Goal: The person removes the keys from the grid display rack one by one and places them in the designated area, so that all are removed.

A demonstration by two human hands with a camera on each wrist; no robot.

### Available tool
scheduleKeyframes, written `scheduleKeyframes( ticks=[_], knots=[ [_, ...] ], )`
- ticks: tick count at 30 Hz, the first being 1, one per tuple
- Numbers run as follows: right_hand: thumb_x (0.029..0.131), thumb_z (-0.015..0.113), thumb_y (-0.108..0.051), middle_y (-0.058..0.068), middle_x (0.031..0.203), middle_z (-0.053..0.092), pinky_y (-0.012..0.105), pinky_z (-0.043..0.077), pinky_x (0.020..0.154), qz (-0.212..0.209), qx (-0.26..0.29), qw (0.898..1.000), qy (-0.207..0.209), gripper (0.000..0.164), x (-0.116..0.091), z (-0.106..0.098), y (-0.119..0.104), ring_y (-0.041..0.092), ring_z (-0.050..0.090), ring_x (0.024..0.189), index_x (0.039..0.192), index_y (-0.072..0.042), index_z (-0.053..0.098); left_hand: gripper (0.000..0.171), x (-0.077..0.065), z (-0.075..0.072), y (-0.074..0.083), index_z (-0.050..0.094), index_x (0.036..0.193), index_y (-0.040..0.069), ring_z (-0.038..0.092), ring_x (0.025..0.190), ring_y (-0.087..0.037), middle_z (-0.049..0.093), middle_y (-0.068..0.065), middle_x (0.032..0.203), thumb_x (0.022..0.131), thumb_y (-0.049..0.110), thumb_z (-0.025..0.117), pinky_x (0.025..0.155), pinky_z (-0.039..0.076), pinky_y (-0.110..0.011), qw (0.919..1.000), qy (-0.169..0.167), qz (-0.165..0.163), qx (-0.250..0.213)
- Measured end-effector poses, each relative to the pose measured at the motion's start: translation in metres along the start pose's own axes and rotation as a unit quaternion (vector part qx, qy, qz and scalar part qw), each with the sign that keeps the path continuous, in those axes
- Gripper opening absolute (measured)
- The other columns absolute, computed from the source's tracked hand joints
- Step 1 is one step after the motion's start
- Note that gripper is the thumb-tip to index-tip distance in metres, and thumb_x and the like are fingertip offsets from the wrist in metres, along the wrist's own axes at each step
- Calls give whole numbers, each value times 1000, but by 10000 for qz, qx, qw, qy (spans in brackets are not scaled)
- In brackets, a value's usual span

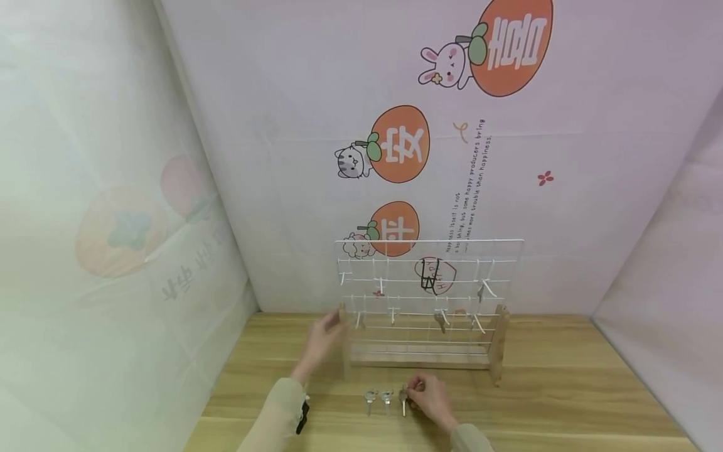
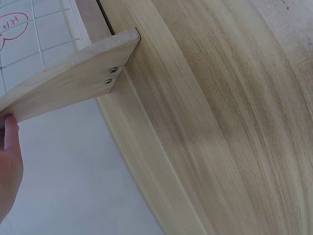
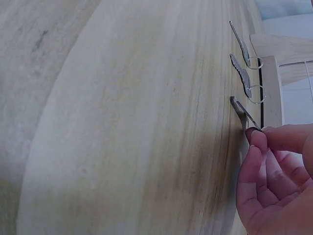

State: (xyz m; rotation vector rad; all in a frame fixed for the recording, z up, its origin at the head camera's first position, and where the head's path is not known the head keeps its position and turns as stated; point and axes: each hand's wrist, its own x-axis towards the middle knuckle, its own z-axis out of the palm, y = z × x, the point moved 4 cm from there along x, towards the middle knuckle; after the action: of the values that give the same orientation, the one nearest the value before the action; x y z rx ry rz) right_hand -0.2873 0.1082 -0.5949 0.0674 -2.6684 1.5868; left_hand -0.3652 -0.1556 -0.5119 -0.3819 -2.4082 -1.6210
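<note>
At the table's front, my right hand point(image 1: 430, 397) pinches the head of a metal key point(image 1: 403, 402) between thumb and fingertips. The blade of this key point(image 3: 238, 106) slants down to the wood in the right wrist view. Beside it lie two more keys, a middle key point(image 1: 386, 400) and a left key point(image 1: 369, 400), each with a thin ring. My left hand point(image 1: 323, 342) holds the left wooden side post point(image 2: 83, 73) of a white wire-grid rack point(image 1: 418, 364). In the left wrist view only part of this hand point(image 2: 9, 166) shows, at the post's end.
White hooks stick out from the grid; one key point(image 1: 440, 322) hangs low on it and another key point(image 1: 481, 293) higher right. The right side post point(image 1: 498, 345) stands on the wooden table point(image 1: 565, 402). A printed cloth point(image 1: 294, 188) rises behind the rack, with cloth walls on both sides.
</note>
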Motion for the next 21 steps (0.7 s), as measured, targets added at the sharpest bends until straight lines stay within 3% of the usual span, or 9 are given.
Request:
scheduleKeyframes(
  ticks=[10,21],
  knots=[
    [77,72,-2,-2,61,62,14,41,42,-205,-495,9984,188,10,1,1,1,4,51,47,75,-6,64,48,0,2,0,52,139,-2,62,122,-40,61,-25,134,94,10,65,101,57,-45,9999,52,57,-66],
    [76,72,0,-2,59,61,14,41,41,-455,-602,9970,180,12,3,2,2,5,50,46,74,-7,63,46,2,2,-3,52,138,-5,60,123,-41,60,-27,134,95,7,64,103,55,-47,9997,54,120,-192]
  ],
)
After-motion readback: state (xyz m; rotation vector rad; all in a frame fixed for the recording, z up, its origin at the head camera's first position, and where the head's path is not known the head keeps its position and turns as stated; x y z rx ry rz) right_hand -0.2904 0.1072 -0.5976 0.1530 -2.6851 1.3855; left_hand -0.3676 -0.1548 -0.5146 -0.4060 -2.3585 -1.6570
